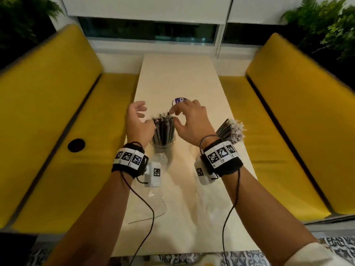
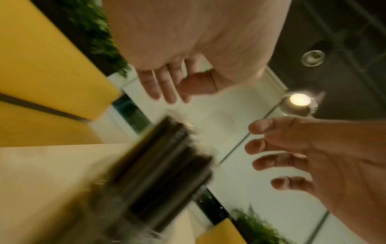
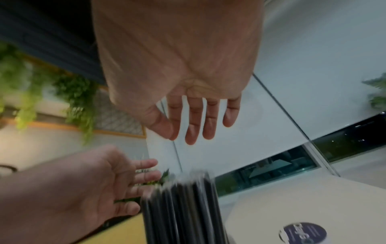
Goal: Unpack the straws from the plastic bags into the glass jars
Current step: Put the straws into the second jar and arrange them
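Head view: glass jar (image 1: 163, 144) stands upright on the cream bench (image 1: 192, 77), near the middle, packed with dark straws (image 1: 163, 127) standing upright, tops sticking out above the rim. Left hand (image 1: 137, 121) sits just left of the straw tops, fingers relaxed and spread, thumb side near or touching the bundle; contact unclear. Left grip released, holding nothing. Right hand (image 1: 192, 121) hovers over and right of the straw tops, fingers loosely spread, fingertips close to the top ends. Right grip also released; no straw pinched that I can see.

Left wrist view: straws (image 2: 167, 173) blurred, jar below them smeared out, left hand (image 2: 188, 49) palm open above, right hand (image 2: 313, 156) fingers spread on the other side, a gap between fingers and bundle. Right wrist view: right hand (image 3: 177, 66) flat and open over the straws (image 3: 183, 206), left hand (image 3: 73, 189) open beside them.

Second bundle of straws (image 1: 230, 130) lies at the right edge of the bench, behind the right wrist, tilted; whether it is in a jar or a bag cannot tell. Clear plastic bag (image 1: 153, 200) lies crumpled flat on the near bench, under the left forearm. Round purple sticker (image 1: 179, 100) on the bench beyond the hands, partly covered by right fingers. Yellow seats (image 1: 57, 112) flank both sides of the bench.
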`<state>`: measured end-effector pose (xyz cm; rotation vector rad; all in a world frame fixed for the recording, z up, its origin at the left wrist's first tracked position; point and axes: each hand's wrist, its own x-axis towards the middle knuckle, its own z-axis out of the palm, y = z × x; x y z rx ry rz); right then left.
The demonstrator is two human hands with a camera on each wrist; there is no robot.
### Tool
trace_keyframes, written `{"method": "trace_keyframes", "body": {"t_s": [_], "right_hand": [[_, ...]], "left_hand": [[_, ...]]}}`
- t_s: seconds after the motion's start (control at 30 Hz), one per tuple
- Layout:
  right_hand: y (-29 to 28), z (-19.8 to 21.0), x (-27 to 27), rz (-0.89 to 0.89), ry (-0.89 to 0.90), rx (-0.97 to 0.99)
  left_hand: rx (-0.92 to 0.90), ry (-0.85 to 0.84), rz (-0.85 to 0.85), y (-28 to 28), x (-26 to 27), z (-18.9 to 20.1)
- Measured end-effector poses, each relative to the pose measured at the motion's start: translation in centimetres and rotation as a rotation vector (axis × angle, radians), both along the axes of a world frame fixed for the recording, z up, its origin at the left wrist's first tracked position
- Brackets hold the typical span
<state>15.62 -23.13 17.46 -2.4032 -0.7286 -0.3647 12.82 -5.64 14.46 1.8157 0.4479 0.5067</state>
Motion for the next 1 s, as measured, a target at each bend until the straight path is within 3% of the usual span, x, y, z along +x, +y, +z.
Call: {"method": "trace_keyframes", "body": {"t_s": [0.13, 0.23, 0.37, 0.53, 0.67, 0.73, 0.8, 0.93, 1.0], "right_hand": [[3.8, -3.1, 0.0, -0.027, 0.012, -0.289], [5.7, -4.7, 0.1, -0.011, 0.077, -0.205], [6.7, -5.3, 0.2, -0.016, 0.168, 0.047], [5.3, -5.1, 0.1, -0.256, 0.103, 0.295], [4.7, -5.7, -0.9, -0.297, 0.109, -0.1], [4.7, -4.8, -0.3, -0.359, 0.009, -0.032], [5.0, -4.1, 0.7, -0.319, 0.004, 0.025], [5.9, -3.9, 2.7, -0.022, 0.252, 0.058], [5.7, -3.5, 3.2, -0.034, 0.224, 0.167]], "left_hand": [[0.066, 0.369, -0.426, 3.1, 0.4, -4.6], [-0.02, 0.409, -0.613, 3.2, 1.3, -8.0], [-0.115, 0.246, -0.545, 2.2, 1.0, -8.3], [0.042, 0.193, -0.475, 1.9, 0.9, -8.8], [0.096, 0.228, -0.511, 3.0, 2.7, -12.7], [0.104, 0.246, -0.49, 3.1, 3.3, -14.3], [0.048, 0.241, -0.477, 2.7, 3.0, -13.2], [0.018, 0.263, -0.452, 2.3, 2.8, -12.0], [0.001, 0.259, -0.451, 2.2, 2.4, -11.5]]}}
